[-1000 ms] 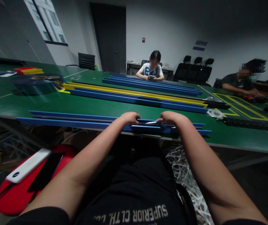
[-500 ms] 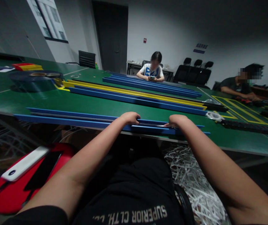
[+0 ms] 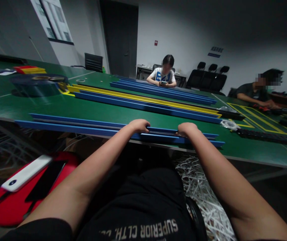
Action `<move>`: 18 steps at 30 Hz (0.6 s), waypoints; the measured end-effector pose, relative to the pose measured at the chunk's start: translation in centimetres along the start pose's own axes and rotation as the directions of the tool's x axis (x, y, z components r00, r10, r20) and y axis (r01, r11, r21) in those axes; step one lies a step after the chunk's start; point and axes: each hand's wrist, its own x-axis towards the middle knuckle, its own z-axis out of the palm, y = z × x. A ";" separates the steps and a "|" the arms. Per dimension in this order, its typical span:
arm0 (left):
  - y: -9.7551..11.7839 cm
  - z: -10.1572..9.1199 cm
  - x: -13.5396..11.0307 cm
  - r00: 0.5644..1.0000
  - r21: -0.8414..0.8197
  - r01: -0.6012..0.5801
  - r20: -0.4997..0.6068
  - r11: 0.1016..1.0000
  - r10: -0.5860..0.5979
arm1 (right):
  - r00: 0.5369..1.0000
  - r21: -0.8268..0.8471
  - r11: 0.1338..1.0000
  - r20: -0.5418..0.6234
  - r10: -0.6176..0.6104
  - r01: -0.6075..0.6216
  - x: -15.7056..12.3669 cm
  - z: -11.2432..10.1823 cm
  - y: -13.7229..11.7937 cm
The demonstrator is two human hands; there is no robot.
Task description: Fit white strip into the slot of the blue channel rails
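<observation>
Two long blue rails (image 3: pixel 78 130) lie side by side along the near edge of the green table, beneath both hands. My left hand (image 3: pixel 140 126) is closed over the rails near their middle, thumb and fingers curled down on the far rail. A short way to the right, my right hand (image 3: pixel 186 130) bends down onto the same rails with its fingers bunched together. The fingertips of both hands are partly hidden, and whether anything thin lies under them cannot be made out.
Beyond the rails, yellow strips (image 3: pixel 143 99) and more blue rails (image 3: pixel 163 92) lie across the table (image 3: pixel 103 115). A large dark roll (image 3: pixel 34 86) stands at the left, a clear tape roll (image 3: pixel 229 124) at the right. Two people (image 3: pixel 167 72) sit across. Shredded strips (image 3: pixel 208 197) heap below.
My right hand has turned slightly, its fingers now bunched closer to the rail. The white sliver beside its fingertips no longer shows. My left hand has stayed nearly in place.
</observation>
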 end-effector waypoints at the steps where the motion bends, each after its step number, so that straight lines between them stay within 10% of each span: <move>1: 0.0 0.0 0.0 1.000 -0.002 -0.005 -0.002 1.000 0.005 | 1.000 -0.007 1.000 -0.001 -0.022 0.022 0.1 0.0 0.2; 18: 0.1 0.1 0.2 1.000 0.004 0.021 0.011 1.000 -0.021 | 0.998 0.074 0.997 -0.062 0.018 -0.013 0.7 0.2 0.5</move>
